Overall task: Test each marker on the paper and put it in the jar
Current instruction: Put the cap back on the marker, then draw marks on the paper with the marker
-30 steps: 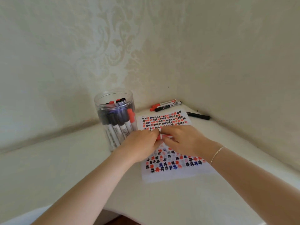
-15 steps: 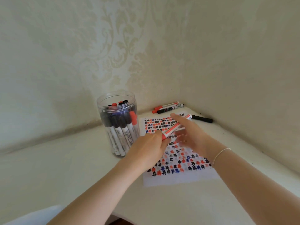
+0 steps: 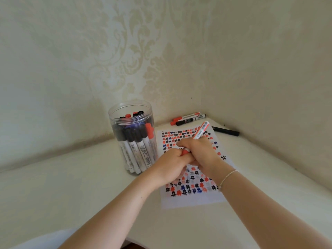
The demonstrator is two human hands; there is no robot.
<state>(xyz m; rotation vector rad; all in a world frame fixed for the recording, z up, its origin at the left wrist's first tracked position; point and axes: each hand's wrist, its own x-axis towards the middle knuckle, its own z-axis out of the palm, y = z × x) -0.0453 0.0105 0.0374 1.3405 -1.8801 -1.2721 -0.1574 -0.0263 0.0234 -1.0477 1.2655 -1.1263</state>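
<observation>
Change: half a second ago the right hand was spread flat with the red marker lying across its fingers; now the right hand (image 3: 201, 151) has closed round the barrel, and the marker's tail end points up and away toward the wall corner.
Red marker: the red marker (image 3: 201, 131) slants over the paper, its near end buried between the two hands, where a bit of red and white shows.
Left hand: the left hand (image 3: 170, 163) is curled tight against the right, fingers pinching at the marker's near end; probably on the cap, though the overlap of the fingers hides whether the cap is on or off.
Meaning: the hand-to-hand fumble has settled into a firm two-handed hold, which I read as uncapping before a test stroke, or recapping after one.
Paper: the paper (image 3: 194, 201) lies flat beneath both hands, crowded with red, black and blue hash marks.
Jar: the clear plastic jar (image 3: 133, 141) stands open just left of the paper, packed with markers cap-up.
Still waiting: a red marker (image 3: 186, 117) and a black marker (image 3: 191, 120) lie together beyond the paper; another black marker (image 3: 225, 131) lies by the right wall.
Task standing: mostly done, with this marker and those three left.
</observation>
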